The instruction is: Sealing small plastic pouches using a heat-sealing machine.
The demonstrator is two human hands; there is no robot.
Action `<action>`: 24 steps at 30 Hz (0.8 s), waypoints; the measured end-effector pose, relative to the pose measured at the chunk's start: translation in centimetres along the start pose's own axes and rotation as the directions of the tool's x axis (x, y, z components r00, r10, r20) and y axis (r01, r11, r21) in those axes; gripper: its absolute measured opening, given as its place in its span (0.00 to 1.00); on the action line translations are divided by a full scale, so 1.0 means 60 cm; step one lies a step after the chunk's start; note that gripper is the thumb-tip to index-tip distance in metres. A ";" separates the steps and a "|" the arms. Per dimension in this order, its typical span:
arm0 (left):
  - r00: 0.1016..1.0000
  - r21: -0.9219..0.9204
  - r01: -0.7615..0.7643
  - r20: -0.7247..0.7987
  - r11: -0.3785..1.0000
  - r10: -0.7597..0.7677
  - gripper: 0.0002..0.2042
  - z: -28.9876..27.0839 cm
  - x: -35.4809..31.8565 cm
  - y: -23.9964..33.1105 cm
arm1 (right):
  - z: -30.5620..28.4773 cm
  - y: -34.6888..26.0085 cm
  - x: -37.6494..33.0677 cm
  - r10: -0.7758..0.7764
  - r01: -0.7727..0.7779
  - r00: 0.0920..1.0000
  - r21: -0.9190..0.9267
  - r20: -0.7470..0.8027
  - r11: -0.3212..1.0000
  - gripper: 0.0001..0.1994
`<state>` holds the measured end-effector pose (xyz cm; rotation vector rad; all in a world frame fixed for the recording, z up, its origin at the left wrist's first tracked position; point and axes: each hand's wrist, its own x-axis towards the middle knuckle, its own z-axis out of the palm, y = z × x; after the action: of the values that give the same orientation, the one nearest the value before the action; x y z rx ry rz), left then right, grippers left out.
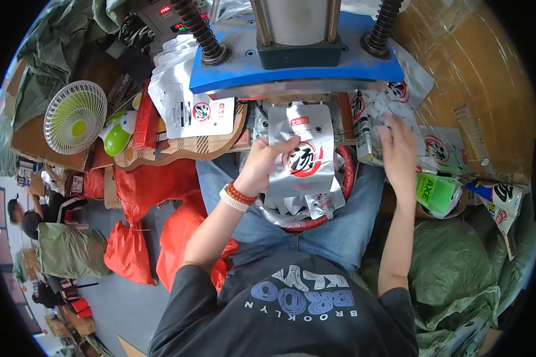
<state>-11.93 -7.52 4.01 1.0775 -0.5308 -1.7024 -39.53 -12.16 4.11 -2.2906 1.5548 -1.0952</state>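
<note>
My left hand (261, 163) pinches a silver foil pouch (301, 128) by its left edge, thumb on the printed front. The pouch carries a red ring with a black character. Its top end lies at the front of a press with a blue plate (235, 71). My right hand (399, 149) has its fingers stretched out over a loose pile of similar pouches (438, 149) on the right, apparently gripping none. Below the held pouch, a round container with a red rim (349, 172) sits between my thighs with several pouches in it.
Fanned pouches (199, 113) lie on a wooden board (155, 156) at left, beside a small fan (75, 117). A green box (438, 193) stands at right. Red bags (128, 253) and green sacks (452, 256) flank my legs. A person (36, 214) is far left.
</note>
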 end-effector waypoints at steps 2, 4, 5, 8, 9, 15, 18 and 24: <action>0.998 0.053 -0.044 -0.031 0.998 0.046 0.09 -0.004 -0.002 -0.002 | 0.012 0.010 0.010 0.141 -0.066 0.956 -0.281 0.255 0.957 0.16; 0.996 0.103 -0.070 -0.052 0.992 0.075 0.08 -0.009 -0.003 -0.005 | -0.004 -0.002 -0.008 0.175 -0.132 0.944 -0.165 0.281 0.977 0.16; 0.999 0.187 -0.025 -0.032 0.982 0.031 0.10 -0.018 0.005 -0.002 | -0.008 -0.011 -0.017 0.219 -0.209 0.928 -0.064 0.301 0.976 0.16; 0.973 0.651 -0.129 -0.063 0.748 0.223 0.18 -0.074 -0.005 0.035 | -0.032 0.020 -0.041 0.119 -0.166 0.940 0.122 0.321 0.979 0.15; 0.814 0.772 -0.341 -0.043 0.536 0.580 0.22 -0.120 0.003 0.046 | -0.039 0.028 -0.044 0.097 -0.163 0.931 0.163 0.352 0.973 0.15; 0.682 0.858 -0.137 0.445 -0.496 0.580 0.25 -0.282 -0.045 0.048 | -0.029 0.016 -0.053 0.248 -0.216 0.967 0.670 0.048 0.710 0.17; 0.612 0.972 -0.209 0.214 -0.105 0.762 0.10 -0.239 -0.099 0.033 | -0.056 -0.074 -0.050 0.115 -0.066 0.993 0.777 -0.009 0.627 0.18; 0.547 0.904 -0.418 0.334 -0.095 0.768 0.19 -0.082 -0.187 0.026 | -0.029 -0.217 -0.035 -0.444 0.405 0.890 0.630 -0.105 0.663 0.13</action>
<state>-5.88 2.76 7.29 1.4892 -1.7131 -0.0977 -31.44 -4.14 10.96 -2.1705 0.4584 -1.3716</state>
